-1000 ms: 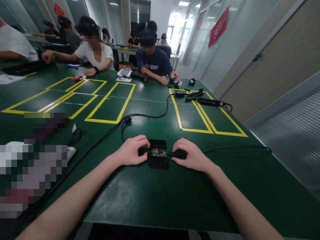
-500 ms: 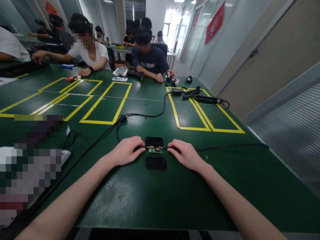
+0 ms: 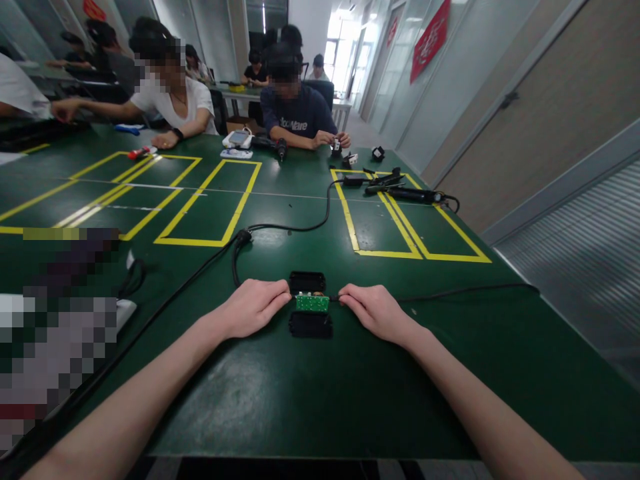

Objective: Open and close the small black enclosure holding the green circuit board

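Note:
A small green circuit board [image 3: 313, 304] is tilted up between my hands, its solder side facing me. Black cables run out from both of its ends. My left hand [image 3: 257, 307] pinches the cable at the left end. At the right end, my right hand [image 3: 374, 311] pinches the other black cable [image 3: 465, 289], which trails off across the table to the right. Just behind the board lies one black plastic case half [image 3: 307, 281]. The second black case half [image 3: 311, 325] lies in front of it, close to the board's lower edge.
On the green table [image 3: 300, 407], a thick black cable [image 3: 200, 274] with a joint crosses at left. Yellow tape rectangles [image 3: 388, 255] mark the far part. A black cylindrical tool [image 3: 415, 195] lies at right, a power drill [image 3: 281, 149] farther back. Two people sit across the table.
The circuit board has turned over between my hands: its component side and coloured wires showed before, now its solder side does. My right hand's fingers have shifted slightly away from the board.

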Demonstrator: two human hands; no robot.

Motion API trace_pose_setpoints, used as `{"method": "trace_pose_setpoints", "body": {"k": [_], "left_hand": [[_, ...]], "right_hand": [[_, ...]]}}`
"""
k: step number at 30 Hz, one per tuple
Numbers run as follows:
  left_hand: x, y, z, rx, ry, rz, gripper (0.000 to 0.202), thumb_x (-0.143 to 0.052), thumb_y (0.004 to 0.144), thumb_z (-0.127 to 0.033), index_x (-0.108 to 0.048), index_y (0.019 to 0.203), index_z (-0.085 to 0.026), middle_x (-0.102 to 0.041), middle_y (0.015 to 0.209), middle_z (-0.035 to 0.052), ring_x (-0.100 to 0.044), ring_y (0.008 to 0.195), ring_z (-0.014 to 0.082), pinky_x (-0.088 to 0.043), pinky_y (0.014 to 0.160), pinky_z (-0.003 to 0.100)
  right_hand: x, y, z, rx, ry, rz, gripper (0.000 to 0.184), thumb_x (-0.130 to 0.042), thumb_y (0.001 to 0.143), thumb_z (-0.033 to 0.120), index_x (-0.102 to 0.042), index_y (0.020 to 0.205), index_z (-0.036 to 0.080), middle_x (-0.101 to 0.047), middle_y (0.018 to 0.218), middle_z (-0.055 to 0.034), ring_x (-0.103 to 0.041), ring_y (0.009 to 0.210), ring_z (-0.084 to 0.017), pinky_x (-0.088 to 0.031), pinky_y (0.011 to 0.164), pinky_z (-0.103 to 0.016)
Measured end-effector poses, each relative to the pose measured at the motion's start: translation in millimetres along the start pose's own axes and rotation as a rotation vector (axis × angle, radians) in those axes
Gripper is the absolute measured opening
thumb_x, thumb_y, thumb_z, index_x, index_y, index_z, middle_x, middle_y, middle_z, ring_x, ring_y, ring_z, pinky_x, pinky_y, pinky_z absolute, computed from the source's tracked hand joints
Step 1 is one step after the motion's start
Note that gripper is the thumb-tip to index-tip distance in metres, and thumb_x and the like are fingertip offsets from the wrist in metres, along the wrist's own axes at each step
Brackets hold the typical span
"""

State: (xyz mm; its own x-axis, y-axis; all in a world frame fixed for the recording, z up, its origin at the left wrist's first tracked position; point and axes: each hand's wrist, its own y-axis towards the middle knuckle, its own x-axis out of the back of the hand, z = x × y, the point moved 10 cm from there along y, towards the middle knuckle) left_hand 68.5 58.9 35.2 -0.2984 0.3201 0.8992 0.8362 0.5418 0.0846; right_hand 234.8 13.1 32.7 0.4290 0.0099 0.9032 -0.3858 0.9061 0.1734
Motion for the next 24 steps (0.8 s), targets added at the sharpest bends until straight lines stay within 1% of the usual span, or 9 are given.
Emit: {"method": "trace_pose_setpoints", "body": {"k": [4, 7, 10, 15, 19, 24], "left_hand": [[-5.3, 0, -3, -0.015, 0.008, 0.041, 0.044, -0.026, 0.111, -0.040, -0.045, 0.075, -0.021, -0.050, 0.065, -0.0017, -0.052, 0.059, 0.0164, -0.034, 0.062, 0.027], [-8.6, 0, -2, -0.008, 0.036, 0.056, 0.046, -0.024, 0.111, -0.040, -0.044, 0.074, -0.021, -0.049, 0.063, -0.0016, -0.051, 0.059, 0.0168, -0.033, 0.062, 0.027], [-11.3, 1, -1, -0.004, 0.037, 0.064, 0.046, -0.023, 0.111, -0.042, -0.044, 0.075, -0.021, -0.048, 0.063, -0.0015, -0.051, 0.059, 0.0170, -0.032, 0.062, 0.028], [-12.0, 2, 2, 0.024, 0.027, 0.067, 0.043, -0.027, 0.109, -0.042, -0.045, 0.076, -0.021, -0.050, 0.063, -0.0015, -0.052, 0.059, 0.0173, -0.032, 0.061, 0.028], [-10.2, 3, 5, 0.045, 0.004, 0.060, 0.037, -0.033, 0.108, -0.040, -0.050, 0.081, -0.021, -0.056, 0.068, -0.0013, -0.057, 0.062, 0.0173, -0.035, 0.061, 0.027], [-4.6, 2, 8, 0.031, -0.038, -0.012, 0.029, -0.040, 0.105, -0.039, -0.055, 0.088, -0.021, -0.062, 0.071, -0.0014, -0.059, 0.063, 0.0166, -0.037, 0.061, 0.026]], "right_hand": [[-4, -1, 4, 0.000, -0.007, 0.060, 0.038, -0.038, 0.110, 0.036, -0.069, 0.096, 0.019, -0.070, 0.072, -0.0024, -0.063, 0.058, -0.015, -0.040, 0.060, -0.026], [-7, -1, 5, -0.001, 0.002, 0.087, 0.036, -0.040, 0.110, 0.034, -0.069, 0.095, 0.020, -0.071, 0.074, -0.0023, -0.065, 0.061, -0.016, -0.041, 0.062, -0.026], [-6, -1, 6, 0.007, 0.026, 0.086, 0.035, -0.041, 0.109, 0.034, -0.070, 0.095, 0.021, -0.072, 0.076, -0.0027, -0.066, 0.063, -0.016, -0.041, 0.063, -0.026], [-2, -1, 5, 0.022, 0.104, 0.039, 0.032, -0.045, 0.108, 0.037, -0.070, 0.096, 0.021, -0.071, 0.076, -0.0022, -0.061, 0.058, -0.014, -0.040, 0.060, -0.025], [0, 0, -2, 0.000, 0.133, -0.016, 0.026, -0.053, 0.105, 0.038, -0.069, 0.095, 0.021, -0.069, 0.072, -0.0009, -0.058, 0.056, -0.014, -0.039, 0.058, -0.024], [0, -1, -5, 0.009, 0.130, -0.057, 0.019, -0.059, 0.102, 0.036, -0.067, 0.096, 0.020, -0.066, 0.069, 0.0011, -0.057, 0.055, -0.013, -0.040, 0.057, -0.024]]}}
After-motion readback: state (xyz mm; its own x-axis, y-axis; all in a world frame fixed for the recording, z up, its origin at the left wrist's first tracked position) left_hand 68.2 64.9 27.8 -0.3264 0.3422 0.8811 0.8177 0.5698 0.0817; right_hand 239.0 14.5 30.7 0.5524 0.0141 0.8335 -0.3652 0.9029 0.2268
